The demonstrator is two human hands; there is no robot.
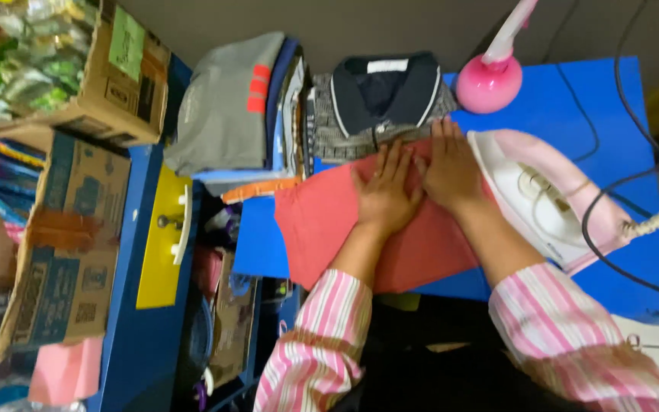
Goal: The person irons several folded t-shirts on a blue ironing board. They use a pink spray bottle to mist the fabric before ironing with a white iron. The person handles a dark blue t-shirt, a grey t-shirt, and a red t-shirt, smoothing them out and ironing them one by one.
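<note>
Take the red cloth (329, 221) as your marker. Beyond it, folded shirts (379, 103) block you. Just right of it lies the pink-and-white iron (551, 202), its black cord (612, 221) looping over the blue counter (596, 99). You have bare counter left of the cloth and beyond the iron.

1. A flat blue table top (596, 99) stood against a plain grey-brown wall (390, 23).
2. A blue cabinet (143, 320) with a yellow panel (163, 252) stood to the left.
3. Printed brown cardboard boxes (70, 236) were stacked at the far left.
4. The light was dim and even.
</note>
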